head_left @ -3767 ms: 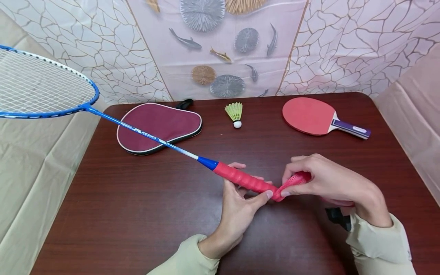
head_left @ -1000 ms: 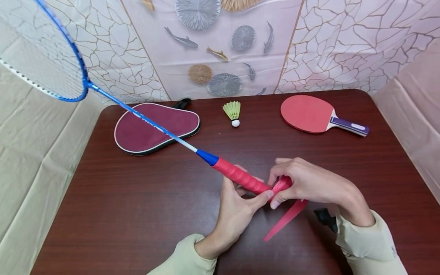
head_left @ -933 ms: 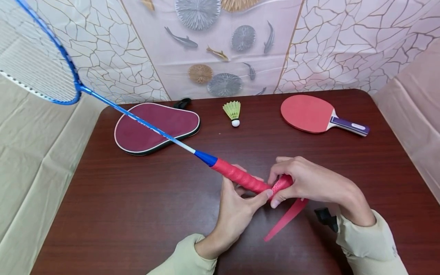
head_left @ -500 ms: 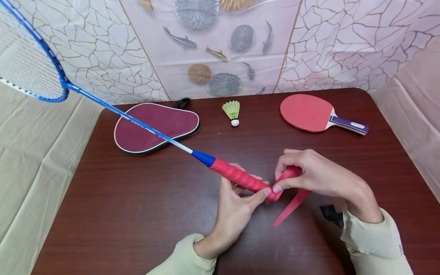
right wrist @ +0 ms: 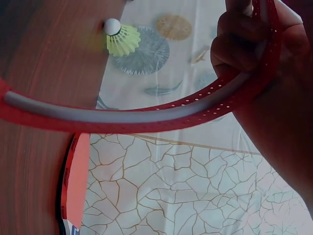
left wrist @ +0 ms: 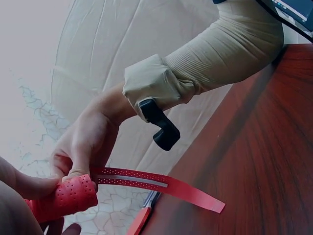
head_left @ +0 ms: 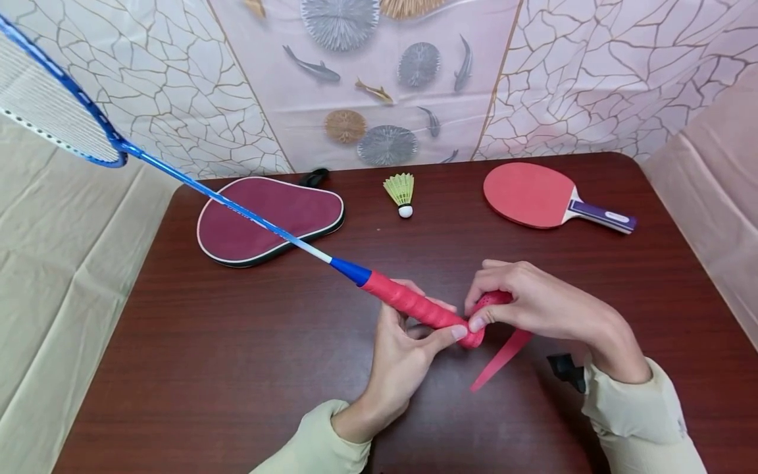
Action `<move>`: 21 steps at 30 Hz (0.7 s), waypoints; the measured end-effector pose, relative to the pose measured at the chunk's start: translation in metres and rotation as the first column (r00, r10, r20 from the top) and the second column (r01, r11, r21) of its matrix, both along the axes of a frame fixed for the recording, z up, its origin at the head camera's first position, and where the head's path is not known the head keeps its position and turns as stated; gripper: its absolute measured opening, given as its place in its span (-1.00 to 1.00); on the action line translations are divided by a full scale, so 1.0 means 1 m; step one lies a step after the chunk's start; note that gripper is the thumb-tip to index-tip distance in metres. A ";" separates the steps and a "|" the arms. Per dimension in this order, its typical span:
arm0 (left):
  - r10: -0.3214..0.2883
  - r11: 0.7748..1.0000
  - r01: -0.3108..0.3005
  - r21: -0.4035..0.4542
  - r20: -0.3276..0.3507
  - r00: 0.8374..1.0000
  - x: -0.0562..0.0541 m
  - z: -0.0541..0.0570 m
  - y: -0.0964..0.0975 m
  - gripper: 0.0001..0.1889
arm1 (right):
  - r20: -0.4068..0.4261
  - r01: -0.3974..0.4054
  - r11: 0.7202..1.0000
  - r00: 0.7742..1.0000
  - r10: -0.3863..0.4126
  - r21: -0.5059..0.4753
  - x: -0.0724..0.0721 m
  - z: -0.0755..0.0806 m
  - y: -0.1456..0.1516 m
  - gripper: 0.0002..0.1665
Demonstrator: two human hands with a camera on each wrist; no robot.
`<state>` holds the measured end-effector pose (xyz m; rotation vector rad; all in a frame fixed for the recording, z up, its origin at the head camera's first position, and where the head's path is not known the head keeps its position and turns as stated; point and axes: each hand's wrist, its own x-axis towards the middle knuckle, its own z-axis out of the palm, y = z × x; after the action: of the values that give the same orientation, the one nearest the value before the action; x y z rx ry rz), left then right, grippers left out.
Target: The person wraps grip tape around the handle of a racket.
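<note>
A blue and white badminton racket (head_left: pixel 284 234) slants across the head view, its strings cut off at the upper left. My left hand (head_left: pixel 399 365) holds its handle, thumb pressed close to the butt end. Red grip tape (head_left: pixel 408 299) covers the handle in ridged turns. At the butt, my right hand (head_left: pixel 547 303) pinches the perforated tape between thumb and fingers. A tapering tape tail (head_left: pixel 500 361) hangs out below that hand. In the right wrist view the tape (right wrist: pixel 146 117) arcs loosely from the fingers, showing a pale strip along its middle.
On the dark wooden table (head_left: pixel 237 368) lie a maroon paddle case (head_left: pixel 266 204), a yellow shuttlecock (head_left: pixel 401 192) and a red table tennis paddle (head_left: pixel 527 196). A patterned cloth (head_left: pixel 379 79) hangs behind. A black clip-like piece (left wrist: pixel 161 127) sticks out from the right sleeve.
Since the oldest frame the racket has turned about its shaft and its head has tilted. The tape's tail now shows below the right hand, which shifted slightly right, then back left.
</note>
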<state>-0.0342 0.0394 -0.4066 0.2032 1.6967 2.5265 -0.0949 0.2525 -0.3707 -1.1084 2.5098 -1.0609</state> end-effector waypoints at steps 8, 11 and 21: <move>-0.030 0.999 0.032 0.026 -0.101 0.994 0.000 -0.002 0.001 -0.39 | 0.099 -0.135 0.990 0.986 0.137 -0.027 0.003 0.001 0.004 -0.83; -0.048 0.998 0.053 0.043 -0.105 0.993 0.001 -0.002 0.002 -0.33 | 0.112 -0.162 0.986 0.980 0.166 -0.043 0.005 0.003 0.005 -0.83; -0.069 0.998 0.067 -0.020 -0.123 0.990 0.004 -0.001 0.005 -0.44 | 0.080 -0.149 0.989 0.986 0.148 0.003 0.007 0.006 0.007 -0.89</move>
<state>-0.0303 0.0443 -0.4080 0.4169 1.7201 2.4987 -0.0875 0.2595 -0.3644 -1.2051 2.3280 -1.0312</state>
